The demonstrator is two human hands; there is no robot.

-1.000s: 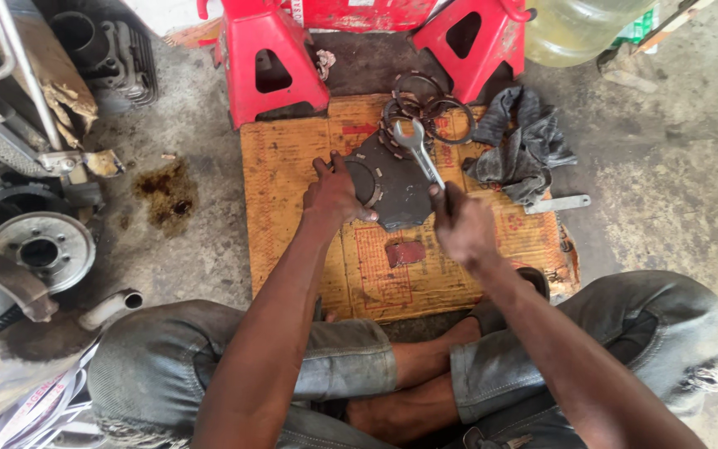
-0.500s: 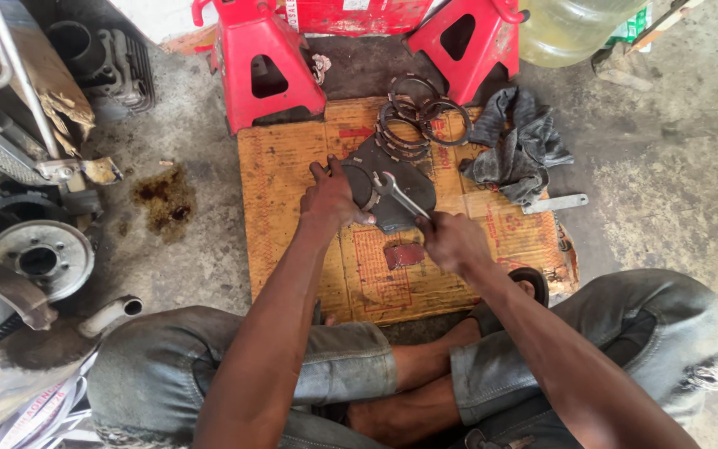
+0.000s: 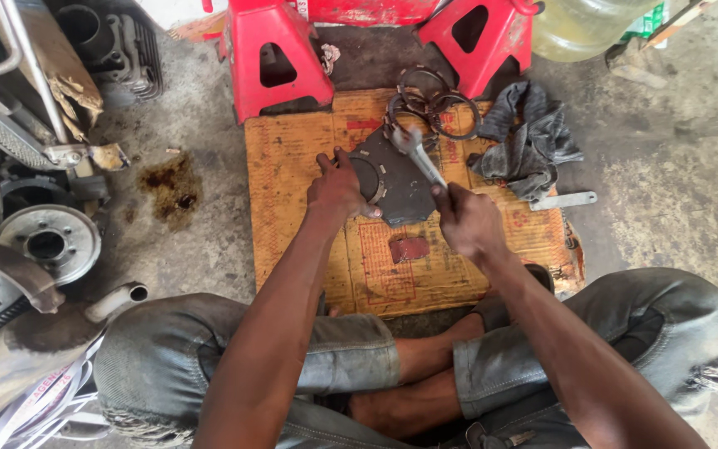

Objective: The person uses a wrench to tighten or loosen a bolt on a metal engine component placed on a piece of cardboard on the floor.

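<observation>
A dark grey metal plate (image 3: 405, 193) with a round opening lies on a piece of orange cardboard (image 3: 309, 158) on the floor. My left hand (image 3: 336, 189) presses down on the plate's left edge by the opening. My right hand (image 3: 467, 220) grips the handle of a silver wrench (image 3: 419, 156), whose head rests on the plate's far corner. Several metal rings (image 3: 435, 104) lie just beyond the plate. I sit cross-legged, knees on either side of the cardboard.
Two red jack stands (image 3: 280, 54) stand behind the cardboard. A dark rag (image 3: 529, 141) and a second flat wrench (image 3: 565, 200) lie at the right. Engine parts and a metal hub (image 3: 47, 241) crowd the left. An oil stain (image 3: 168, 187) marks the concrete. A clear plastic jug (image 3: 579, 29) sits far right.
My right hand has swung the wrench, its head now on the plate's far corner near the rings. My left hand stays on the plate.
</observation>
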